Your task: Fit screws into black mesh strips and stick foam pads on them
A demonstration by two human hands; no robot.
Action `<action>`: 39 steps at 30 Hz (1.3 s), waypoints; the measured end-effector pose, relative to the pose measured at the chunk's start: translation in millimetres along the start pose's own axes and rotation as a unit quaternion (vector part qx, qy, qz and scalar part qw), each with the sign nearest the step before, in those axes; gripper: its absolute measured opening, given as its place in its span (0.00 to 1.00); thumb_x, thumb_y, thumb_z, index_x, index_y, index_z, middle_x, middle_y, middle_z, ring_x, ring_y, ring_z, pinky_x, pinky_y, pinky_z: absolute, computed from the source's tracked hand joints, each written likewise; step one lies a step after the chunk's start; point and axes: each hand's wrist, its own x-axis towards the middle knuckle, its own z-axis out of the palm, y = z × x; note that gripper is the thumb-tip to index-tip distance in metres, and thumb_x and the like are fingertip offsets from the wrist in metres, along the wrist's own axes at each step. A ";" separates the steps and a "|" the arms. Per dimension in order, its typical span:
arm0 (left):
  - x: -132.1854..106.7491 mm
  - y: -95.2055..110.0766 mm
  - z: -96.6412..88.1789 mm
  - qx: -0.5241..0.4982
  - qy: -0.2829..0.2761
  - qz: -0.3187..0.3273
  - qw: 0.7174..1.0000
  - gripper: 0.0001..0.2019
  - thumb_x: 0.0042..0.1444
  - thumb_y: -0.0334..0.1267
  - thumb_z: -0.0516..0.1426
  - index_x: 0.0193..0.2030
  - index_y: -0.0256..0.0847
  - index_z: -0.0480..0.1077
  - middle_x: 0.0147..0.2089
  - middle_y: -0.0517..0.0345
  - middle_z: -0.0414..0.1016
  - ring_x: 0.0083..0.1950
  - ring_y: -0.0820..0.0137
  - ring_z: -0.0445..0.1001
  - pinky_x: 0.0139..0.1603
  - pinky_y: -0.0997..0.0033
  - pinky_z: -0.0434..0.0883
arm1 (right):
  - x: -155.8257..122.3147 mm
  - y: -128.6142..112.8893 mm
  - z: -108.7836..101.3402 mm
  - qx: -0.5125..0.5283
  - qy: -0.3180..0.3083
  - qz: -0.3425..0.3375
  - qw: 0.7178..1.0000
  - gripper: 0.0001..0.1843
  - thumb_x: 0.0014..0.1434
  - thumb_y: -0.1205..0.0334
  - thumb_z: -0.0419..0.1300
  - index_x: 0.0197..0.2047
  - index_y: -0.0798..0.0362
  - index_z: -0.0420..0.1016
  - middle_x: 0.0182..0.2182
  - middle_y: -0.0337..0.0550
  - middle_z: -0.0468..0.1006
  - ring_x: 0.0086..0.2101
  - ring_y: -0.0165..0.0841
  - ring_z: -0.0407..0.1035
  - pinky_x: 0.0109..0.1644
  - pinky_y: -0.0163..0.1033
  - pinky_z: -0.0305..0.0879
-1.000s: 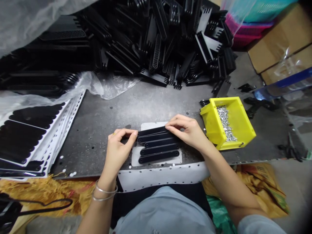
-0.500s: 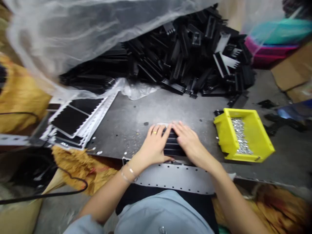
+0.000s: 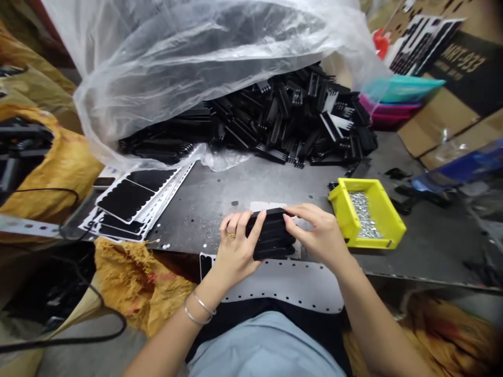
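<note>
Bright, diffuse light is cast from above. Glare is seen on the plastic bag point(image 3: 188, 68) at 11 o'clock. The black stack point(image 3: 273, 235) at centre is rendered sharp; edges are bowed and smeared, most at 4 o'clock.

cam: head-worn | faces: forward, down onto table point(image 3: 204, 199) | range: near, left hand point(image 3: 236, 246), right hand point(image 3: 320, 238) mid-frame

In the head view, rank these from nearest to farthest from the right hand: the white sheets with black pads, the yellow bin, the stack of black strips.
1. Stack of black strips: in the grip of the right hand, with the left hand on its other end.
2. Yellow bin: just to the right, apart from the hand.
3. White sheets with black pads: far left, beyond the left hand.
</note>
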 end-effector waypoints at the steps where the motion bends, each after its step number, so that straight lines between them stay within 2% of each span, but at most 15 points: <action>1: 0.2 0.0 -1.0 0.006 0.003 0.003 1.000 0.47 0.58 0.43 0.61 0.80 0.36 0.45 0.65 0.33 0.62 0.67 0.43 0.60 0.71 0.42 0.53 | -0.3 -0.9 -1.3 0.000 0.002 -0.005 1.000 0.11 0.69 0.63 0.59 0.48 0.48 0.83 0.40 0.44 0.85 0.40 0.38 0.79 0.48 0.47 0.75; 4: -0.2 0.6 -4.6 0.012 0.005 -0.001 1.000 0.46 0.59 0.43 0.61 0.80 0.36 0.45 0.65 0.33 0.63 0.66 0.43 0.60 0.71 0.42 0.53 | -5.1 -3.7 -5.5 0.010 0.018 -0.007 1.000 0.12 0.70 0.65 0.57 0.48 0.48 0.83 0.41 0.43 0.86 0.40 0.36 0.80 0.47 0.45 0.76; 7: -2.8 3.9 -10.1 0.013 0.003 -0.007 1.000 0.46 0.60 0.43 0.61 0.80 0.37 0.44 0.65 0.33 0.63 0.67 0.43 0.60 0.72 0.42 0.53 | -10.3 -8.6 -7.9 0.015 0.018 -0.013 1.000 0.10 0.69 0.63 0.60 0.49 0.47 0.82 0.40 0.43 0.85 0.40 0.37 0.79 0.47 0.46 0.75; 10: -9.4 9.1 -18.2 0.025 -0.002 -0.007 1.000 0.46 0.60 0.43 0.60 0.81 0.37 0.44 0.65 0.34 0.64 0.67 0.44 0.60 0.73 0.43 0.52 | -13.7 -14.7 -6.8 -0.020 0.024 -0.045 0.998 0.07 0.68 0.63 0.63 0.47 0.49 0.81 0.38 0.43 0.85 0.38 0.37 0.79 0.45 0.46 0.73; 15: -27.3 17.5 -36.3 0.030 -0.034 -0.040 0.998 0.46 0.58 0.43 0.62 0.80 0.36 0.48 0.65 0.34 0.63 0.67 0.45 0.60 0.73 0.44 0.52 | -18.1 -23.5 -0.1 -0.034 -0.001 -0.092 0.995 0.08 0.69 0.69 0.60 0.46 0.52 0.80 0.38 0.43 0.85 0.37 0.36 0.78 0.46 0.45 0.72; 18: -35.7 20.8 -45.7 0.029 -0.052 -0.072 0.996 0.46 0.54 0.40 0.64 0.78 0.34 0.52 0.66 0.34 0.62 0.68 0.45 0.59 0.73 0.43 0.51 | -19.5 -27.0 2.3 0.006 -0.019 -0.085 0.996 0.08 0.68 0.70 0.61 0.48 0.51 0.79 0.40 0.43 0.85 0.39 0.35 0.79 0.47 0.44 0.72; 21: -39.1 21.7 -49.4 0.032 -0.055 -0.077 0.995 0.48 0.51 0.37 0.65 0.78 0.34 0.52 0.66 0.34 0.61 0.69 0.45 0.58 0.74 0.44 0.50 | -19.0 -29.3 3.2 0.018 -0.027 -0.077 0.997 0.07 0.68 0.67 0.63 0.49 0.51 0.79 0.39 0.42 0.85 0.39 0.35 0.78 0.47 0.44 0.72; 27: -37.5 22.4 -50.2 0.016 -0.066 -0.078 0.995 0.49 0.53 0.37 0.65 0.79 0.36 0.50 0.68 0.35 0.60 0.69 0.45 0.58 0.74 0.42 0.50 | -16.5 -33.0 3.8 0.002 -0.046 -0.069 0.997 0.06 0.69 0.66 0.61 0.46 0.51 0.79 0.38 0.42 0.85 0.37 0.35 0.78 0.45 0.45 0.71; 30: -54.1 22.4 -59.8 -0.051 -0.074 -0.150 0.985 0.50 0.53 0.41 0.67 0.79 0.40 0.49 0.67 0.36 0.62 0.69 0.44 0.59 0.73 0.40 0.55 | -23.5 -29.4 -2.4 0.040 -0.048 -0.057 0.996 0.07 0.70 0.68 0.60 0.47 0.49 0.79 0.40 0.41 0.85 0.40 0.35 0.79 0.48 0.44 0.72; 32: -82.1 18.7 -69.1 -0.123 -0.081 -0.260 0.954 0.53 0.50 0.45 0.70 0.79 0.45 0.50 0.69 0.39 0.61 0.70 0.44 0.60 0.73 0.39 0.58 | -34.5 -20.8 -10.1 0.041 -0.024 -0.022 0.999 0.06 0.69 0.66 0.61 0.45 0.48 0.80 0.41 0.40 0.85 0.41 0.35 0.80 0.49 0.43 0.72; 33: -101.1 14.8 -73.5 -0.160 -0.080 -0.331 0.927 0.54 0.48 0.47 0.71 0.79 0.47 0.51 0.71 0.41 0.60 0.72 0.44 0.60 0.73 0.39 0.59 | -41.7 -14.3 -14.4 0.027 -0.007 0.002 1.000 0.05 0.68 0.65 0.62 0.44 0.48 0.81 0.40 0.40 0.85 0.41 0.36 0.80 0.50 0.43 0.72; 35: -145.3 1.4 -80.7 -0.231 -0.059 -0.466 0.852 0.52 0.49 0.50 0.71 0.78 0.49 0.53 0.74 0.45 0.59 0.75 0.46 0.59 0.76 0.40 0.56 | -57.7 1.8 -21.9 -0.007 0.022 0.053 0.998 0.05 0.68 0.61 0.63 0.42 0.47 0.82 0.39 0.39 0.85 0.40 0.36 0.80 0.50 0.43 0.73; 37: -189.8 -20.1 -84.2 -0.279 -0.001 -0.598 0.751 0.48 0.50 0.50 0.71 0.76 0.47 0.57 0.76 0.46 0.59 0.77 0.48 0.58 0.79 0.45 0.53 | -72.6 18.7 -26.3 -0.023 0.022 0.096 0.995 0.07 0.69 0.57 0.63 0.42 0.46 0.82 0.39 0.39 0.85 0.40 0.37 0.80 0.50 0.42 0.73; 39: -226.0 -48.1 -83.3 -0.296 0.075 -0.718 0.626 0.46 0.44 0.43 0.75 0.71 0.46 0.65 0.74 0.48 0.65 0.76 0.51 0.61 0.79 0.53 0.55 | -83.0 32.3 -26.8 -0.022 0.006 0.115 0.993 0.08 0.69 0.55 0.62 0.43 0.45 0.82 0.40 0.39 0.85 0.41 0.37 0.80 0.51 0.41 0.73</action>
